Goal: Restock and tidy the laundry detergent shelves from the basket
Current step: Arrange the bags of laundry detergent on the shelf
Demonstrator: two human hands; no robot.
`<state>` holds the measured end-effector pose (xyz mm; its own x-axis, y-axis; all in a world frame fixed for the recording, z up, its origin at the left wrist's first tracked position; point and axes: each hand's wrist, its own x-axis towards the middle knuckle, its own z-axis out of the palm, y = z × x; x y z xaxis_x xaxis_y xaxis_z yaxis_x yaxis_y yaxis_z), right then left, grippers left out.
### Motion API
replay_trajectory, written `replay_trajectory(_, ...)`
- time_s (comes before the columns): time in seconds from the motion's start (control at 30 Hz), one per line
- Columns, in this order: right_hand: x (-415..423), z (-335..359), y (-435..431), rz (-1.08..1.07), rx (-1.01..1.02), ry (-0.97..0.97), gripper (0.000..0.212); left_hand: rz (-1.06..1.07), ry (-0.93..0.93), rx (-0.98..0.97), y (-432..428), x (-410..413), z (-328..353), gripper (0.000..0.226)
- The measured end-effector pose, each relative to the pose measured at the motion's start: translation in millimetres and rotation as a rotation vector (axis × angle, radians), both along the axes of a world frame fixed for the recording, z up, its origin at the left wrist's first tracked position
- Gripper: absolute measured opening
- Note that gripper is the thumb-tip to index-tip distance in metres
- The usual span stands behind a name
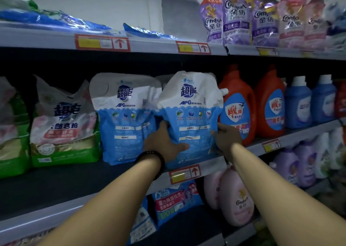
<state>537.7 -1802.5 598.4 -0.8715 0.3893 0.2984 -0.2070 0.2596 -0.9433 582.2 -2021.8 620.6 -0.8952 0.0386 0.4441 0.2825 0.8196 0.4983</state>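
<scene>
Head view: my left hand [163, 142] and right hand [227, 139] both grip the blue-white detergent pouch [189, 112], fingers curled round its lower side edges. It stands upright at the front edge of the middle shelf [74, 185], between a matching pouch [125, 118] and a red bottle [237, 105].

On my feed I read the front pouch [189, 114] as white above and pale blue below, a wavy edge splitting the 2 colours, lettering dark blue; the neighbour pouch [125, 114] matches it. Left of them, a bag [63, 129] in white, pink and green. Right, 2 orange-red jugs [236, 103] with blue labels, then 2 blue bottles [297, 103] (white caps). The shelf tags [185, 174] are red and yellow.
</scene>
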Motion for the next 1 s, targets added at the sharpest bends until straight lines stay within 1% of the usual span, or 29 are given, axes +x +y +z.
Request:
replay_trajectory(0.1, -8.7, -5.9, 0.3, -0.054, -0.011, -0.006, 0.026, 0.013, 0.005, -0.001, 4.7, -1.0, -2.6, 0.095)
replay_trajectory(0.17, -19.2, -13.4, 2.8, -0.070, -0.022, 0.007, 0.033, 0.008, 0.014, 0.013, 6.6, 2.4, -5.6, 0.096)
replay_trajectory(0.23, -7.4, -10.5, -5.0, -0.125, -0.028, 0.011, 0.041, -0.021, -0.024, 0.024, 2.8, 4.1, -4.6, 0.098)
replay_trajectory(0.3, 15.6, -9.6, -15.7, -0.193, 0.036, 0.013, 0.032, -0.095, -0.118, 0.076, -8.3, 5.8, -1.2, 0.098)
replay_trajectory(0.33, 25.9, -12.0, -21.0, -0.224, 0.064, 0.014, 0.029, -0.127, -0.142, 0.096, -16.9, 7.4, -0.6, 0.093)
replay_trajectory(0.37, 36.3, -15.6, -26.4, -0.244, 0.065, 0.024, 0.027, -0.129, -0.119, 0.087, -27.3, 8.3, -3.3, 0.081)
replay_trajectory(0.43, 57.0, -24.6, -37.2, -0.236, 0.027, 0.056, 0.028, -0.075, 0.037, 0.022, -49.0, 17.5, -12.3, 0.039)
replay_trajectory(0.47, 66.9, -29.9, -43.1, -0.228, 0.025, 0.057, 0.027, -0.053, 0.141, 0.012, -60.0, 26.5, -19.0, 0.025)
replay_trajectory(0.5, 76.8, -35.8, -51.3, -0.206, 0.054, 0.044, 0.025, -0.056, 0.243, 0.025, -70.0, 38.1, -26.1, 0.018)
replay_trajectory(0.57, 94.7, -49.5, -70.7, -0.117, 0.164, 0.045, 0.019, -0.109, 0.372, 0.044, -88.5, 66.6, -40.2, 0.008)
replay_trajectory(0.63, 110.0, -62.6, -94.7, -0.011, 0.265, 0.076, 0.014, -0.174, 0.417, 0.021, -107.5, 99.1, -57.7, 0.006)
replay_trajectory(0.73, 122.8, -91.2, -130.5, 0.151, 0.357, 0.052, 0.022, -0.213, 0.547, -0.097, -137.4, 143.0, -93.4, 0.005)
replay_trajectory(0.77, 127.8, -101.4, -142.0, 0.197, 0.409, 0.045, 0.024, -0.217, 0.541, -0.139, -146.8, 154.1, -108.8, 0.005)
replay_trajectory(0.83, 136.7, -122.4, -162.7, 0.280, 0.475, 0.015, 0.024, -0.196, 0.446, -0.196, -167.3, 168.6, -141.9, 0.008)
replay_trajectory(0.93, 148.1, -153.1, -188.0, 0.377, 0.469, -0.039, 0.023, -0.095, 0.196, -0.208, -200.9, 176.6, -190.3, 0.022)
replay_trajectory(1.0, 154.6, -172.1, -202.7, 0.411, 0.469, -0.068, 0.017, 0.000, -0.010, -0.192, -221.9, 178.6, -214.9, 0.035)
